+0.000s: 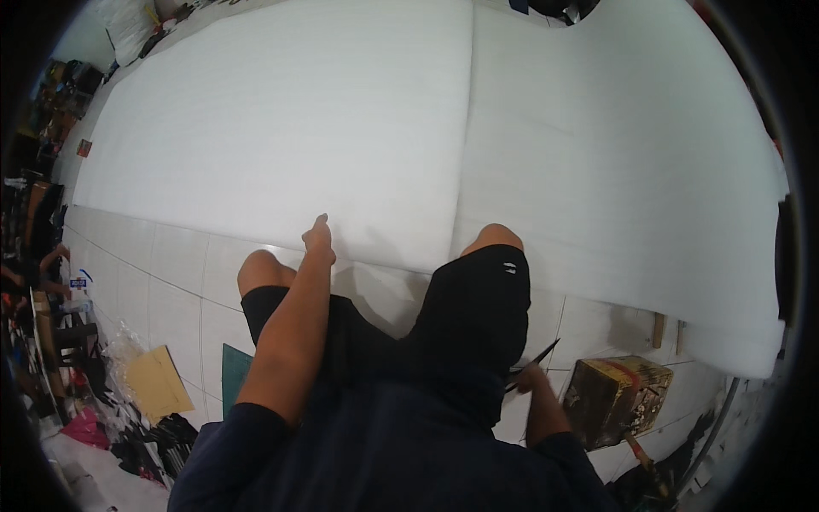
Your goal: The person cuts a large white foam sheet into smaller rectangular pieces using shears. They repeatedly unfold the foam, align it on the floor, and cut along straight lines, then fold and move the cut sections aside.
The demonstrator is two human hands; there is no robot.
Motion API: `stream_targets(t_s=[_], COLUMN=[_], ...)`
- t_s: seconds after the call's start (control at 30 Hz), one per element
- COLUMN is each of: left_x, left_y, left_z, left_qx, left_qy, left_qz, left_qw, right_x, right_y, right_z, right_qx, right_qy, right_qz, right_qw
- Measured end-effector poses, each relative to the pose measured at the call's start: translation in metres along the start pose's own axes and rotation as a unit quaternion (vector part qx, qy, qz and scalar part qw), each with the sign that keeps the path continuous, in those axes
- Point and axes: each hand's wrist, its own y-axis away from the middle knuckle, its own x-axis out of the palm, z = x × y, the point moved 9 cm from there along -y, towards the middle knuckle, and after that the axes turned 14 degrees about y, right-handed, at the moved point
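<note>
Two wide white foam sheets [281, 119] spread over the floor in front of me, meeting along a seam that runs away from me. My left hand [318, 241] is at the near edge of the left sheet. One finger stretches out over the foam, nothing shows in the hand, and its other fingers are hard to make out. Low on the right, beside my knee, my right hand [534, 380] closes around a dark, pointed blade [546, 352]. Its handle is mostly hidden, and the tip points up and right, apart from the foam.
A worn yellow-and-brown box [614, 397] stands right of my right hand. The other foam sheet [606, 171] bends down at the far right. Tan cardboard [159, 382], a green board [235, 375] and assorted clutter lie on the left. White floor tiles [171, 294] show between.
</note>
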Motion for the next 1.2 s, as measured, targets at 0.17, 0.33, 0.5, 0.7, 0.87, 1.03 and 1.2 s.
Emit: stream_targets(t_s=[0.17, 0.33, 0.5, 0.7, 0.87, 1.03, 1.2], left_x=[0.012, 0.017, 0.028, 0.009, 0.01, 0.014, 0.013], left_y=[-0.019, -0.045, -0.049, -0.035, -0.034, -0.045, -0.049], left_z=[0.072, 0.099, 0.115, 0.093, 0.104, 0.113, 0.11], left_qx=[-0.101, -0.097, -0.072, -0.027, -0.054, -0.12, -0.092], left_qy=[-0.011, 0.001, -0.077, -0.075, 0.034, 0.17, 0.173], left_qz=[0.031, 0.098, 0.002, -0.059, -0.079, -0.06, -0.047], left_qw=[0.994, 0.99, 0.994, 0.995, 0.995, 0.976, 0.98], right_x=[-0.249, -0.384, -0.296, -0.242, -0.242, -0.24, -0.236], right_y=[0.05, 0.093, -0.088, -0.1, -0.096, -0.087, -0.092], right_z=[-0.014, 0.19, 0.253, 0.28, 0.278, 0.287, 0.284], right_qx=[0.135, -0.091, 0.01, 0.009, -0.016, -0.023, -0.018], right_qy=[0.065, -0.211, -0.082, -0.153, -0.162, -0.121, -0.12], right_qz=[-0.516, -0.458, -0.331, -0.396, -0.438, -0.466, -0.4], right_qw=[0.844, 0.859, 0.94, 0.905, 0.884, 0.876, 0.908])
